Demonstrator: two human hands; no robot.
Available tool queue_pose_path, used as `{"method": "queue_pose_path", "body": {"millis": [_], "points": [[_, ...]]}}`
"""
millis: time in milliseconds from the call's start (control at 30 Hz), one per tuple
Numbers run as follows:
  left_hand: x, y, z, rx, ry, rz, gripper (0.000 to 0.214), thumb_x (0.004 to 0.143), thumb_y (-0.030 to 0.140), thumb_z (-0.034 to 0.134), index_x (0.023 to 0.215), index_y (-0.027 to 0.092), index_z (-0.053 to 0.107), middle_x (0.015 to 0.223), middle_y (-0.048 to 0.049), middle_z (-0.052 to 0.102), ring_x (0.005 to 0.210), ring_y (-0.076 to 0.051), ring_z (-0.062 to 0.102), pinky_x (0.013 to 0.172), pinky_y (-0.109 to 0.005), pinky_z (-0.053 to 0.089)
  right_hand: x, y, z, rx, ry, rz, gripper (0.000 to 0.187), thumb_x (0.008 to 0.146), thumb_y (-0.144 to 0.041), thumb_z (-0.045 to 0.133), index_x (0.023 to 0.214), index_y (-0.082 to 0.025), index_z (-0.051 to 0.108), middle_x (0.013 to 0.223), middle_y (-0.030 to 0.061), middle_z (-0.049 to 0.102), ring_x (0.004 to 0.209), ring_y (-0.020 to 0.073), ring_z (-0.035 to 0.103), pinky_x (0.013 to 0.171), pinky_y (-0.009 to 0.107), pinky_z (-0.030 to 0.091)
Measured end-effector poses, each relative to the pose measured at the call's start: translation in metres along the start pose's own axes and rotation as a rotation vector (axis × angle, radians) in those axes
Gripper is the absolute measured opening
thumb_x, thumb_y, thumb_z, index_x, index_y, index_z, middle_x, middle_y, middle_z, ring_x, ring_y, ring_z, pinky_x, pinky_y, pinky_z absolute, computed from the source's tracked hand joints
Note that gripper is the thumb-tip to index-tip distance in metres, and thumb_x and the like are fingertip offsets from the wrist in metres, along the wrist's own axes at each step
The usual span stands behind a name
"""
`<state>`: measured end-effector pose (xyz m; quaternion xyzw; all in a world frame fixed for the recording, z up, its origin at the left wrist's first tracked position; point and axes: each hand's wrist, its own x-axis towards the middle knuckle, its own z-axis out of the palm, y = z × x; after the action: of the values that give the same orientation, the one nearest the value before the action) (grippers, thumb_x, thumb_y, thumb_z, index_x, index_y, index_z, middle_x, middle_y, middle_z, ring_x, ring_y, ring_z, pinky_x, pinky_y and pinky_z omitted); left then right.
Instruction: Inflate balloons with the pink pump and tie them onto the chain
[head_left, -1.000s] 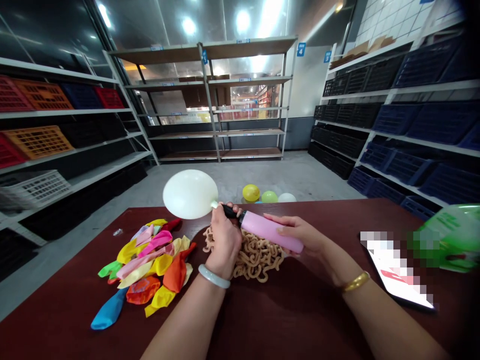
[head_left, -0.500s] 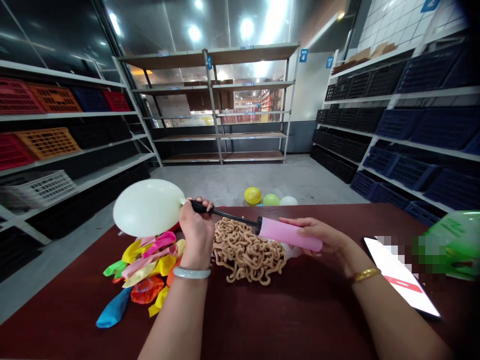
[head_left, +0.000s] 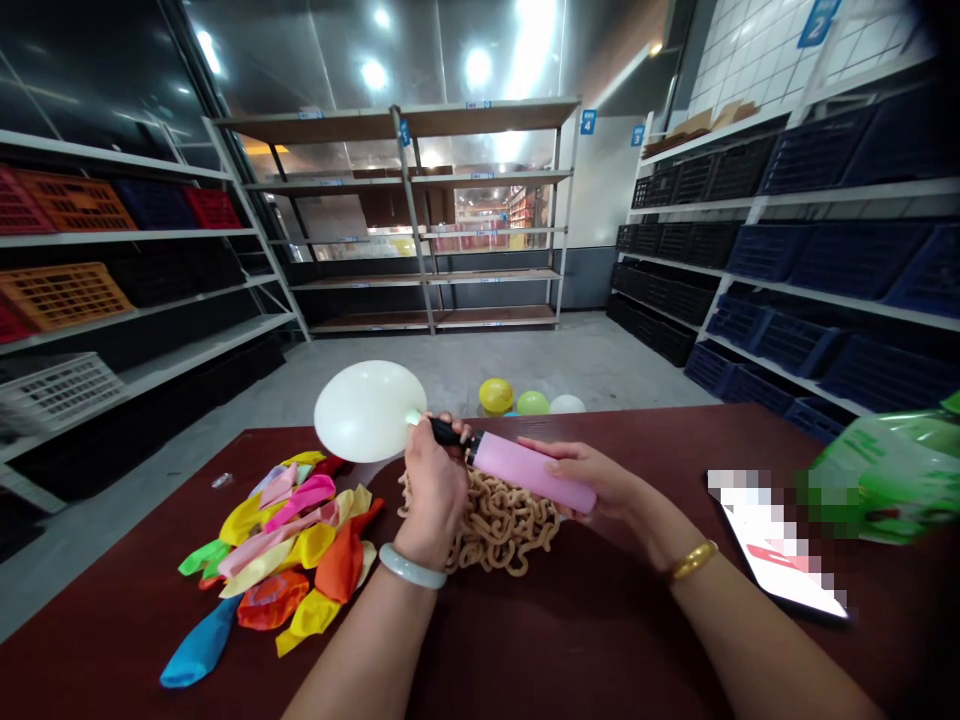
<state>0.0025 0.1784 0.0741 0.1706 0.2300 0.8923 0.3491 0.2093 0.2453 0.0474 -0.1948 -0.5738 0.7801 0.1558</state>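
Note:
A white balloon point(head_left: 370, 411), partly inflated, sits on the tip of a pink balloon pump point(head_left: 534, 470) with a black handle. My left hand point(head_left: 436, 475) is closed around the black handle and the balloon's neck. My right hand point(head_left: 592, 475) wraps round the pink barrel. The pump's rod is pushed in, so handle and barrel nearly meet. Beneath the pump lies a heap of tan, curly noodle-like strands point(head_left: 510, 530), partly hidden by my left hand and the pump. Flat balloons point(head_left: 304, 545) in several colours lie left of my left forearm.
On the right of the dark red table point(head_left: 540, 640) lie a lit phone point(head_left: 772, 560) and a green-and-white plastic bag point(head_left: 885, 475). Beyond the far edge, inflated balloons point(head_left: 496, 397) rest on the floor. Shelves with crates point(head_left: 817, 345) line both sides.
The pump's rod has slid into the barrel as my hands came together. My left hand and the white balloon moved right; my right hand shifted left. The view turned slightly.

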Motion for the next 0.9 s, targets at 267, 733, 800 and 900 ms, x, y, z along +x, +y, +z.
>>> {"method": "queue_pose_path", "body": {"millis": [267, 733, 800, 900], "points": [[0.041, 0.053, -0.018, 0.054, 0.090, 0.217, 0.014, 0.077, 0.016, 0.059, 0.082, 0.020, 0.047, 0.068, 0.0023, 0.051, 0.056, -0.011, 0.050, 0.055, -0.024, 0.039, -0.021, -0.007, -0.044, -0.056, -0.023, 0.015, 0.070, 0.082, -0.036, 0.071, 0.146, -0.021, 0.048, 0.084, 0.0094, 0.073, 0.046, 0.0108, 0.059, 0.035, 0.018, 0.041], [-0.005, -0.010, 0.004, 0.017, -0.010, -0.009, 0.014, 0.083, 0.021, 0.059, 0.086, 0.021, 0.046, 0.072, 0.0018, 0.051, 0.058, -0.010, 0.051, 0.057, -0.024, 0.042, -0.001, -0.007, 0.015, -0.470, 0.038, -0.185, 0.063, 0.083, -0.042, 0.072, 0.140, -0.021, 0.055, 0.123, 0.0087, 0.067, 0.100, 0.0228, 0.064, 0.078, 0.030, 0.054], [-0.004, -0.005, 0.005, 0.024, -0.010, -0.003, 0.013, 0.083, 0.020, 0.059, 0.086, 0.021, 0.046, 0.072, 0.0014, 0.051, 0.058, -0.010, 0.051, 0.056, -0.024, 0.042, -0.003, -0.009, 0.011, -0.538, 0.035, -0.219, 0.062, 0.084, -0.042, 0.072, 0.141, -0.022, 0.055, 0.131, 0.0079, 0.064, 0.111, 0.0255, 0.061, 0.089, 0.034, 0.051], [0.011, 0.016, -0.002, 0.052, -0.006, 0.063, 0.013, 0.081, 0.018, 0.059, 0.086, 0.020, 0.047, 0.073, 0.0009, 0.052, 0.059, -0.011, 0.052, 0.056, -0.024, 0.043, -0.008, -0.013, -0.005, -0.557, 0.009, -0.204, 0.061, 0.084, -0.040, 0.070, 0.140, -0.023, 0.055, 0.133, 0.0078, 0.063, 0.111, 0.0247, 0.061, 0.088, 0.034, 0.051]]}}
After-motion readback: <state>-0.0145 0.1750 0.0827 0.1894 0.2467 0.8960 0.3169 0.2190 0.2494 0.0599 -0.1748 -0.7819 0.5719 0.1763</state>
